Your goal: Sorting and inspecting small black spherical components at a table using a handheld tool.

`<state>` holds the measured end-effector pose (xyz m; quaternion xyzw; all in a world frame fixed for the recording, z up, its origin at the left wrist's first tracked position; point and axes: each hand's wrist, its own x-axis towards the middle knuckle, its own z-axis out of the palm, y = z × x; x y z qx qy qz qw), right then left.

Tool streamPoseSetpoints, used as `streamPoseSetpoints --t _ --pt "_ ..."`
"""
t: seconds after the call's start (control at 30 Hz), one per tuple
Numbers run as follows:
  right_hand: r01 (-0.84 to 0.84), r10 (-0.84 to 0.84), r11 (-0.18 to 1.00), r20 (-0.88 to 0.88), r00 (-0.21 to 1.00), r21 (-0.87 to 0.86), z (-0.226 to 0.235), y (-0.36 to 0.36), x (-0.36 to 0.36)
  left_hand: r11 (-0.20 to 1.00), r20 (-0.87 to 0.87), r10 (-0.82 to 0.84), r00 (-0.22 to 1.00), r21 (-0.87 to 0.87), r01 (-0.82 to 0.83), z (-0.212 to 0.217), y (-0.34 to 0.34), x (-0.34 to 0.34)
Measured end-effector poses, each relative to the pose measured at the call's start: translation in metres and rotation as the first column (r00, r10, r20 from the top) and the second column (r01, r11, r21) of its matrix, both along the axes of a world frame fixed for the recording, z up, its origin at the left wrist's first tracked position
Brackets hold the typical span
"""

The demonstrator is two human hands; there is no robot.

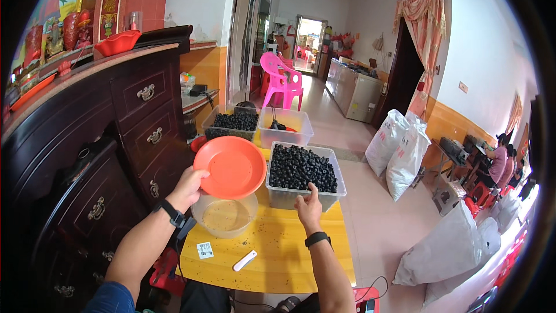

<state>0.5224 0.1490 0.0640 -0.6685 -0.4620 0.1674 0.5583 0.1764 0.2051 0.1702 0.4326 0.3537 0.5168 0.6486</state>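
Observation:
My left hand [191, 187] grips the rim of a shallow round orange plastic basin [234, 169], tilted so its inside shows. Beneath it, a clear round bowl [225, 219] with dark specks in its bottom stands on the yellow table [289, 266]. At the near side of a clear rectangular bin [282, 199], my right hand [309, 208] has its index finger stretched over the rim and its thumb apart. Small black ring-like pieces [304, 168] fill that bin. A white oblong piece [245, 260] and a small printed label [205, 250] lie near me.
Behind stand another bin of black pieces [234, 122] and a clear bin [286, 135] with a few dark things. A dark wooden cabinet [136, 101] flanks my left. Pink chairs [282, 81] are beyond; white sacks [405, 156] and seated people [499, 162] are on the right.

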Motion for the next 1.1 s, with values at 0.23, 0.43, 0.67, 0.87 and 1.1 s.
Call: streamPoseSetpoints --t 0.23,0.43,0.67,0.87,1.1 --pt "0.101 -0.009 0.967 0.366 0.930 -0.233 0.005 0.013 0.014 0.990 -0.147 0.121 0.982 0.094 -0.108 0.003 0.048 0.059" --pt "0.077 0.012 0.975 0.395 0.919 -0.209 -0.001 0.006 0.022 0.936 -0.207 0.247 0.947 0.304 -0.177 0.004 0.064 0.117" --pt "0.055 -0.005 0.994 0.456 0.890 -0.096 -0.004 -0.024 0.021 0.749 -0.473 0.546 0.692 0.645 -0.151 0.003 0.091 0.155" --pt "0.022 0.028 0.995 0.506 0.862 -0.093 -0.003 -0.053 0.007 0.840 -0.557 0.452 0.697 0.529 -0.121 -0.006 0.083 0.174" --pt "-0.028 0.082 0.992 0.449 0.890 -0.126 0.006 -0.073 -0.002 0.862 -0.430 0.286 0.856 0.506 -0.033 -0.042 0.061 0.186"
